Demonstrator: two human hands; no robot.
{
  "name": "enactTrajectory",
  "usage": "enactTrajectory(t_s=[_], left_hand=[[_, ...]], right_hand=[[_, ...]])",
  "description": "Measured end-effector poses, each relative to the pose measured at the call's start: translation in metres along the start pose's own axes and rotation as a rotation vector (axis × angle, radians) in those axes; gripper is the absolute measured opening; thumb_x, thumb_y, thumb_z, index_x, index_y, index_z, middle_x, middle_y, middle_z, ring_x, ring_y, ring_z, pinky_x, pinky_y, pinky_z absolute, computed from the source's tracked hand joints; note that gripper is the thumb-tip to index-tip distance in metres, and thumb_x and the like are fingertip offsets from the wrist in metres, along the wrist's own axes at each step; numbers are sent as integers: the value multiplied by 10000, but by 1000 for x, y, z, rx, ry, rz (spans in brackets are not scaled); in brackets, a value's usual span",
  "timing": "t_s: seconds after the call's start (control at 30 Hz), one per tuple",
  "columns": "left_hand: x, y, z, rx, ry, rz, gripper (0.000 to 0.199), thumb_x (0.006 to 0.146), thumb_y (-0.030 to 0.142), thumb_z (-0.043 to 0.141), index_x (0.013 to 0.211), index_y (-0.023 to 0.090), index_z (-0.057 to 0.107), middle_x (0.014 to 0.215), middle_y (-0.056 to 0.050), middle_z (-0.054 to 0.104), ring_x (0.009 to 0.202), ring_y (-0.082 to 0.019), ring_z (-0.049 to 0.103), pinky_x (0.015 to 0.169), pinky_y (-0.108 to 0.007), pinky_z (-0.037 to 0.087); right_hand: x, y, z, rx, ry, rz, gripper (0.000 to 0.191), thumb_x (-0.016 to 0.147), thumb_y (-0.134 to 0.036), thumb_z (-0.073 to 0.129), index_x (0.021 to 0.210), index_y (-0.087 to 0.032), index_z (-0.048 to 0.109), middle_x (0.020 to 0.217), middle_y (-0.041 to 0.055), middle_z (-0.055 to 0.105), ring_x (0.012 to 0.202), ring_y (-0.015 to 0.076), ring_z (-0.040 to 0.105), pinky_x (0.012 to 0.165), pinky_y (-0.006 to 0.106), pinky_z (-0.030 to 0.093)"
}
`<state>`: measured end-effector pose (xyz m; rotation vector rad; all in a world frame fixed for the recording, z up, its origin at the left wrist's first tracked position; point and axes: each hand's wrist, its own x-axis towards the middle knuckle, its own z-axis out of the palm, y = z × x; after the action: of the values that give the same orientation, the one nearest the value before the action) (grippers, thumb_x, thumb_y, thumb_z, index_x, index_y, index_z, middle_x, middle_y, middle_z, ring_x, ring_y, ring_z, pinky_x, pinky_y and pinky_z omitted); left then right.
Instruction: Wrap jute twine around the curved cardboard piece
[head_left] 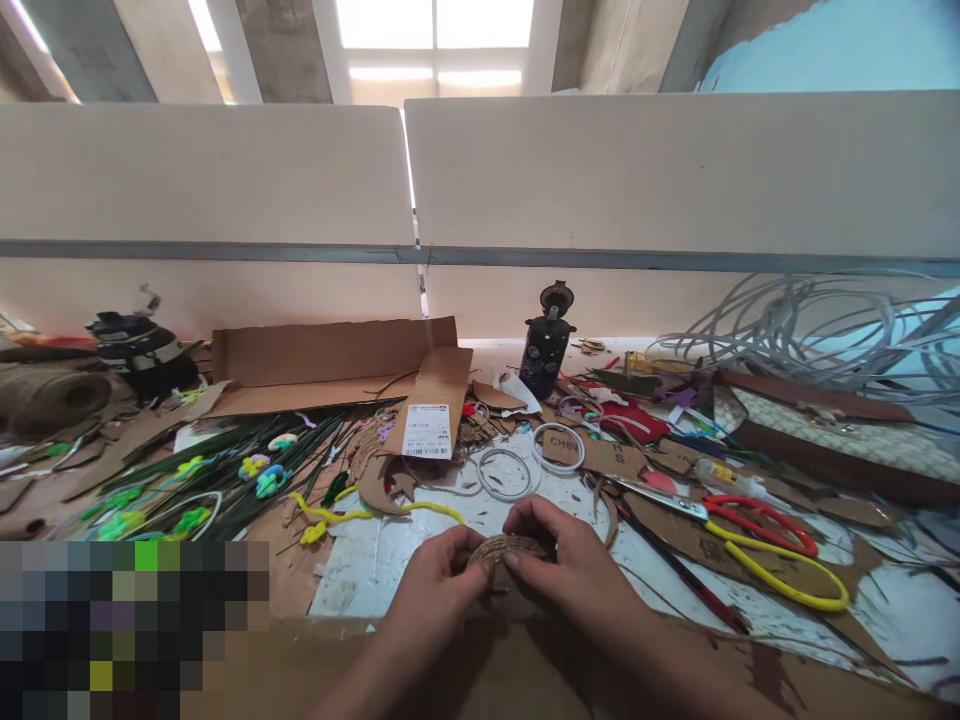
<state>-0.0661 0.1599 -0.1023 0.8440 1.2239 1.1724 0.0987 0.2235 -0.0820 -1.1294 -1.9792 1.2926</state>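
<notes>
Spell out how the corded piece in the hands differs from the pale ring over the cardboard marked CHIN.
The corded piece is brown and textured; the pale ring looks smooth. The corded piece is held between the left hand and right hand; the pale ring lies unheld over the cardboard. Both are curved, though the hands partly hide the corded piece.

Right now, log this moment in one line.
left hand: pinching rope | right hand: pinching rope | right side: scissors | beyond: bottle, lid up

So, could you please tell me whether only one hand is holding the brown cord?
No, the left hand and right hand both pinch the brown cord.
</notes>
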Motion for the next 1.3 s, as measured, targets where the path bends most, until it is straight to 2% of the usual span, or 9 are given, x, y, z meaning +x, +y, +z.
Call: enactTrajectory(t_s=[0.13,0.27,0.4,0.6,0.8,0.9,1.0,1.13,1.3], left_hand=[[3,0,-1,-3,-31,-18,288,699,386,789,760,131,669,665,-29,640,598,-154,593,571,-243,453],[6,-3,-4,5,-45,-34,353,682,453,797,755,147,636,653,-31,629,560,-181,613,552,-300,517],[7,-4,-6,42,-31,-12,304,702,414,765,761,145,636,676,-46,640,567,-181,618,546,-303,527],[8,-1,-7,72,-44,3,297,686,399,777,730,149,625,617,-23,619,554,-171,602,545,-273,487],[5,-9,-5,42,-73,35,229,779,318,728,924,142,701,844,-71,710,763,-196,653,673,-265,479],[4,-6,-4,4,-25,-4,229,723,319,732,850,141,666,737,-45,666,667,-181,616,607,-264,460],[3,2,-5,46,4,-19,234,665,315,729,785,138,634,659,-19,607,591,-157,556,551,-257,438],[4,6,-8,61,-26,-19,246,680,337,733,782,141,624,689,-33,614,609,-165,569,578,-279,471],[5,2,-13,0,-78,-24,250,700,334,803,801,136,689,706,-39,637,640,-151,574,587,-233,427]], right_hand=[[0,4,-1,27,-8,2,139,731,-205,603,870,-202,604,816,6,654,780,188,580,696,287,436],[4,10,-5,130,-27,0,152,750,-244,624,891,-189,616,785,4,627,751,176,548,669,280,410],[8,16,-9,189,-72,40,216,750,-287,651,932,-174,623,740,-8,591,704,163,521,623,269,381],[5,16,-5,104,-52,17,135,748,-224,622,870,-179,657,764,4,637,735,174,553,653,278,407],[1,10,-4,35,-62,29,149,773,-209,622,906,-199,688,788,0,666,762,182,584,668,276,406],[3,16,-7,72,-85,32,210,792,-280,635,982,-198,675,752,-7,629,714,175,547,626,272,378],[7,22,-9,155,-105,71,229,780,-302,632,980,-192,646,712,-19,581,656,159,500,580,264,338],[7,20,-10,195,-124,60,197,771,-303,638,926,-180,637,728,-14,573,678,156,500,604,266,350],[2,10,-11,148,-101,58,145,766,-256,637,890,-179,641,736,-13,587,708,160,524,625,260,375]])
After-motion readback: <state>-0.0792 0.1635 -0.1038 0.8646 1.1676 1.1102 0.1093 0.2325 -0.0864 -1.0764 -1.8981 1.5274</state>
